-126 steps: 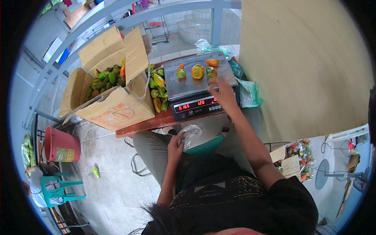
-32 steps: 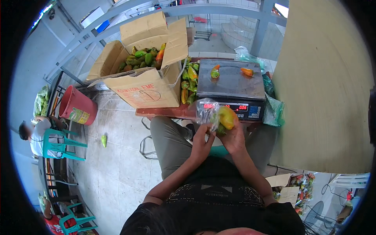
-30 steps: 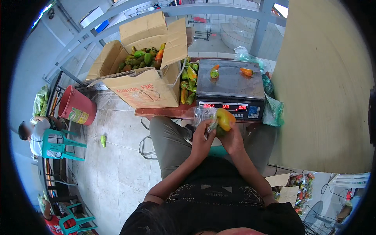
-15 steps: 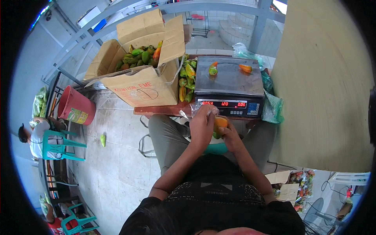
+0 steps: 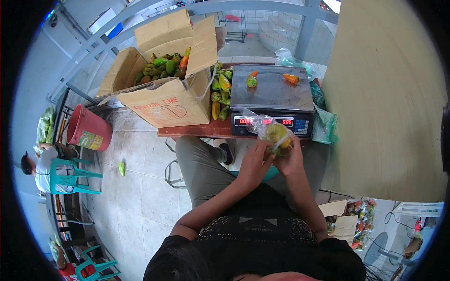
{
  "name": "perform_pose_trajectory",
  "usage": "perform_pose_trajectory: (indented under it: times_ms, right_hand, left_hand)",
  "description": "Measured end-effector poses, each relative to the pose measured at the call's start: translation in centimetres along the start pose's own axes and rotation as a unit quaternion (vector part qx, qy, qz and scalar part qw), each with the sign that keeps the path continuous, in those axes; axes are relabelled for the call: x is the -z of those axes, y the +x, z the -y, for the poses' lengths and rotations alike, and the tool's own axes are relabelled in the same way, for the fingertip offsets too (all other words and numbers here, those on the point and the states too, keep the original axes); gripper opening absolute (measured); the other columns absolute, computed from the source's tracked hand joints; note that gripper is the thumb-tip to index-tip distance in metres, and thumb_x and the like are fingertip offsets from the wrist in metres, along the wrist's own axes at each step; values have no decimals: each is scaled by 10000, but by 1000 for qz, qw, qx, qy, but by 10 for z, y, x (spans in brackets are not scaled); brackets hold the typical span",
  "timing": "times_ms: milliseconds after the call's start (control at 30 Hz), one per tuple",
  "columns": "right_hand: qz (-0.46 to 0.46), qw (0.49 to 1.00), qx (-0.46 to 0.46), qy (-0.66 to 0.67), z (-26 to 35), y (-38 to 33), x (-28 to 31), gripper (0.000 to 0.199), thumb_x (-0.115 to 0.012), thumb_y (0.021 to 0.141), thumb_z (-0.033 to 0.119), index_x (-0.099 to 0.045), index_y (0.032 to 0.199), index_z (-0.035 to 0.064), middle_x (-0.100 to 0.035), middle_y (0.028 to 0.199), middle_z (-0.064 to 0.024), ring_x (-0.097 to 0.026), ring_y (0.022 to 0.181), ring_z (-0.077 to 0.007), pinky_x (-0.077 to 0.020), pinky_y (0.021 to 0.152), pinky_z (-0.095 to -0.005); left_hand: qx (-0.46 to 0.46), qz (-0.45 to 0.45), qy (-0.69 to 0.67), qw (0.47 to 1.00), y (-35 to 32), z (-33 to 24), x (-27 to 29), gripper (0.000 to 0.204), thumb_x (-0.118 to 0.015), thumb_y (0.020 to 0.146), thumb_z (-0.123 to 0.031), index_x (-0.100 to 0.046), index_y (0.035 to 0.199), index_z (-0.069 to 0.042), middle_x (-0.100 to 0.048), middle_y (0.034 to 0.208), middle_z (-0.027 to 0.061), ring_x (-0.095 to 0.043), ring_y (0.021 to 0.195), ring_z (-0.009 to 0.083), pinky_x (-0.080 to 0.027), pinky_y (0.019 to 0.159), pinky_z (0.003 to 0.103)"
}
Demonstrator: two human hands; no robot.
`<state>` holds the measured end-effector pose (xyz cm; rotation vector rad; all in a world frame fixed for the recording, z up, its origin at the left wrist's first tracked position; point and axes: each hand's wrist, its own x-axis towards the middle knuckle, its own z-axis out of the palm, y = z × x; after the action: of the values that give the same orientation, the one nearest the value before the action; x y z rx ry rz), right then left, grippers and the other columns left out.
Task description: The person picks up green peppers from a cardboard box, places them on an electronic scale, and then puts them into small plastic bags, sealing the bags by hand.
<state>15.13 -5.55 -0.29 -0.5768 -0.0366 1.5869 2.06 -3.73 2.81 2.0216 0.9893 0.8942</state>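
Just in front of the digital scale (image 5: pixel 272 100), both hands are closed on a clear plastic bag (image 5: pixel 255 122) with yellow and green peppers (image 5: pixel 277 133) inside. My left hand (image 5: pixel 255 163) grips its lower left part, and my right hand (image 5: pixel 289 158) wraps the right side. The bag's loose end points up over the scale's display. On the metal weighing plate lie a green-and-orange pepper (image 5: pixel 252 80) and an orange pepper (image 5: pixel 291 78). To the left of the scale, several green and yellow peppers (image 5: pixel 220 93) are heaped on the reddish table (image 5: pixel 187 131).
An open cardboard box (image 5: pixel 164 105) of peppers stands on the table's left. Green plastic bags (image 5: pixel 326 126) hang at the scale's right, beside a tan panel (image 5: pixel 384 103). A red bucket (image 5: pixel 91 129), a seated person (image 5: pixel 49 164) and a fallen pepper (image 5: pixel 122 169) are at left.
The hands have turned the bagged peppers and shifted slightly right. The bag's loose end now stretches up in front of the scale display. The two peppers on the plate have stayed put.
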Motion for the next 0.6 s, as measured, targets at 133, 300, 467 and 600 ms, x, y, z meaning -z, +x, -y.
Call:
perform_pose_trajectory:
  times_ms: [133,300,467,600]
  right_hand:
    - [-99,991,-9,91,-2,-9,0,462,-419,826,395,-449,1151,69,-484,1117,-114,-471,1041,-255,-384,875,-413]
    - [-91,993,53,46,-19,5,28,450,-453,824,374,-448,1139,54,-482,1102,-117,-469,1034,-252,-389,872,-401]
    - [-99,963,-11,-250,-35,15,39,490,-546,810,366,-456,1126,4,-526,1011,-97,-534,908,-213,-434,795,-338]
    - [-90,719,52,-687,-46,21,44,529,-552,805,367,-451,1116,-49,-550,1003,-215,-552,922,-312,-427,792,-366]
  left_hand:
    - [7,69,-6,998,-7,13,-5,236,-600,737,-48,-442,909,-21,-480,778,131,-511,683,287,-408,582,354]
    - [33,86,-51,994,-10,33,-23,230,-595,758,-90,-430,896,-9,-486,726,141,-521,664,254,-402,576,346]
    - [126,-51,-172,976,-12,62,-27,190,-496,851,-164,-442,928,0,-509,722,70,-511,652,131,-425,569,274]
    - [207,-55,-239,947,-16,75,-17,126,-476,867,-148,-479,893,-25,-511,667,25,-447,521,36,-366,430,199]
